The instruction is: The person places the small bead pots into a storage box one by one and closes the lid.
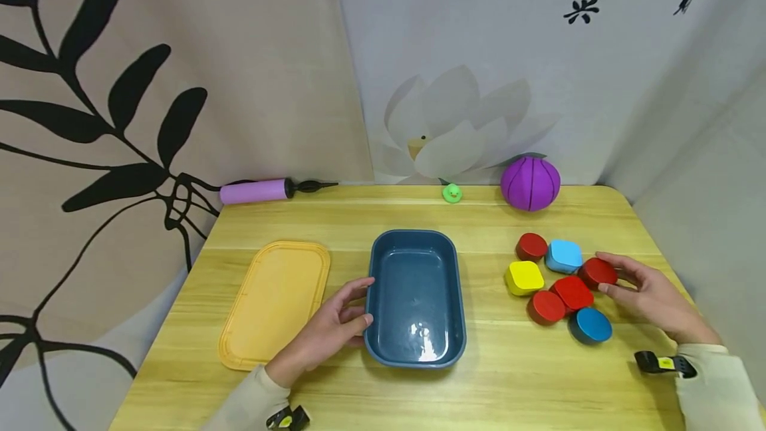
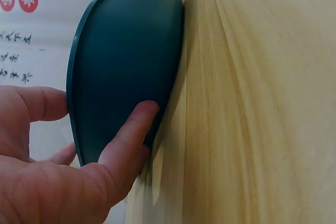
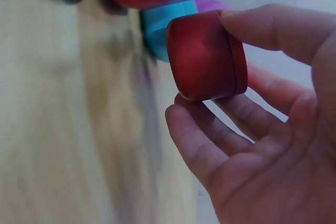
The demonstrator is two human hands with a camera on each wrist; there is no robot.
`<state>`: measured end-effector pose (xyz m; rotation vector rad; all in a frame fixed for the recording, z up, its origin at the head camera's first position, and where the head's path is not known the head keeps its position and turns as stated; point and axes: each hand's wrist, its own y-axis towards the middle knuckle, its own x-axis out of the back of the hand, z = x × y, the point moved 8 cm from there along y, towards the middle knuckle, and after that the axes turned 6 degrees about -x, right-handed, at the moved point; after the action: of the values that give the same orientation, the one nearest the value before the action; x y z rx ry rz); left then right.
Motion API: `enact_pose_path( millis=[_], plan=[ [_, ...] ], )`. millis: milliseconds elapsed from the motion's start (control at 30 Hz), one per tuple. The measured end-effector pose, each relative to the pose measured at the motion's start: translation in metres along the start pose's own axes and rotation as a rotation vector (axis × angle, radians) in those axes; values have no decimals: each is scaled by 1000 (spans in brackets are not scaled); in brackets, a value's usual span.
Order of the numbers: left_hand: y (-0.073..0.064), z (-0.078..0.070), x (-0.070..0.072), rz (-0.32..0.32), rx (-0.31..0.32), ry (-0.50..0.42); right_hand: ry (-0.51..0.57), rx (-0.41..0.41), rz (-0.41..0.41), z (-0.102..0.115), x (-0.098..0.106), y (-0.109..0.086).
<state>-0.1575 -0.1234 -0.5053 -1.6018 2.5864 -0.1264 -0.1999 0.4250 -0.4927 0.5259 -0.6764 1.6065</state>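
Note:
In the head view my right hand point(image 1: 652, 294) pinches a round red lidded tin point(image 1: 597, 273) at the right edge of a group of small tins. The right wrist view shows this red tin point(image 3: 202, 56) between thumb and fingers. Close by are a square red tin point(image 1: 572, 292), a round blue tin point(image 1: 590, 325) and a square light blue tin point(image 1: 564, 256). My left hand point(image 1: 329, 328) touches the left side of a deep blue rectangular tub point(image 1: 374, 344), its fingers fairly straight along rim and outer wall point(image 2: 121, 61).
Two more round red tins point(image 1: 546, 307) point(image 1: 531, 247) and a square yellow tin point(image 1: 524, 278) belong to the group. A yellow rectangular lid point(image 1: 275, 304) lies left of the tub. Along the back are a purple pump point(image 1: 254, 191), a green duck point(image 1: 451, 193) and a purple ball point(image 1: 530, 183).

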Motion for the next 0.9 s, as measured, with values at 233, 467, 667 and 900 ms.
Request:
enact_pose_path(
  millis=[233, 467, 667, 900],
  plan=[
    [2, 3, -1, 31, -19, -3, 30, 51, -36, 20, 11, -6],
    [4, 4, 0, 3, -20, 48, 78, 62, -12, 60, 6, 0],
    [5, 4, -1, -19, -9, 81, 142, 132, 64, 101, -18, 7],
    [4, 3, -1, -17, -15, 108, 207, 196, 137, 143, -45, 18]
  ],
)
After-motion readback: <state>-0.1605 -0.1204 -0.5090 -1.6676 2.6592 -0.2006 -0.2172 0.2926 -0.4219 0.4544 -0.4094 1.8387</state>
